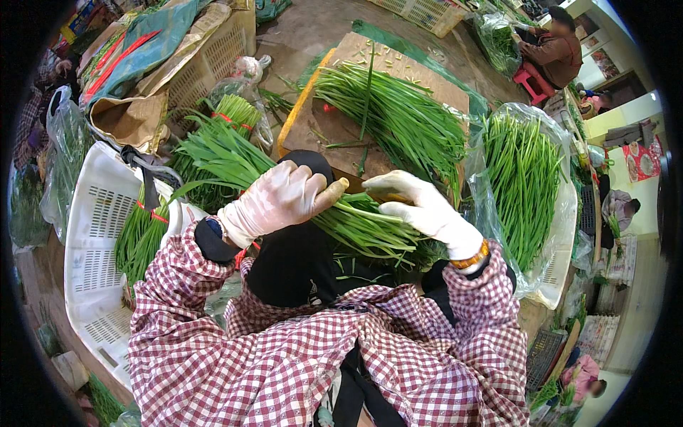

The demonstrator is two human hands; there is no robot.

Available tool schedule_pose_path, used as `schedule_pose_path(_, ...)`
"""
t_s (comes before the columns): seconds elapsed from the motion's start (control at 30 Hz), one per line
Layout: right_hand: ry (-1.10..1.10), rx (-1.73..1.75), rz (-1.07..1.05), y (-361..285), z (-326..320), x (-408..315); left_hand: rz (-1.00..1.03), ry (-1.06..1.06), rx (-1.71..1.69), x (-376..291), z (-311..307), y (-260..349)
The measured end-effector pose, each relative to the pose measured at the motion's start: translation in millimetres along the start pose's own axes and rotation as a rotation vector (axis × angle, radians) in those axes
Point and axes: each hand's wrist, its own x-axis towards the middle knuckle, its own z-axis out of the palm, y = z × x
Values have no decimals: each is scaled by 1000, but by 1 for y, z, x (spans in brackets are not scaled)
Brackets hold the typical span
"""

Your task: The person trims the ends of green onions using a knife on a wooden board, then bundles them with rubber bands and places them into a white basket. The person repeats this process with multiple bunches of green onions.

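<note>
My left hand point(291, 197), in a white glove with a stained thumb, is closed around a bunch of garlic chives point(368, 229). The bunch lies across above my lap, its leafy ends point(229, 152) to the upper left and its cut stems to the lower right. Over the stem side, my right hand point(413, 205) has its thumb and fingers spread; whether the thumb touches a stem is hard to tell. Beyond both hands, a loose heap of chives point(395, 112) rests on a wooden board point(309, 125) with a yellow edge, strewn with short cut bits.
At left, a white plastic crate point(96, 315) holds tied chives point(141, 229). Red-banded bundles point(237, 115) stand beyond my left hand. Chives point(520, 181) fill a plastic-lined crate point(552, 275) at right. A person point(552, 53) sits on a red stool point(528, 85) at upper right.
</note>
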Motion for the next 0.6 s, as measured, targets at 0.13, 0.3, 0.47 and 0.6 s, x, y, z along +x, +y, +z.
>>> schedule_pose_path(0.13,-78,50,-45,-13,25,26,-29,49,-49,1,1,0)
schedule_pose_path(0.3,59,-128,-151,-9,26,13,-40,-22,27,1,-2,6)
schedule_pose_path(0.47,193,4,113,-1,34,-8,30,-15,72,4,2,13)
schedule_pose_path(0.6,301,68,91,8,42,-20,10,-14,14,6,5,17)
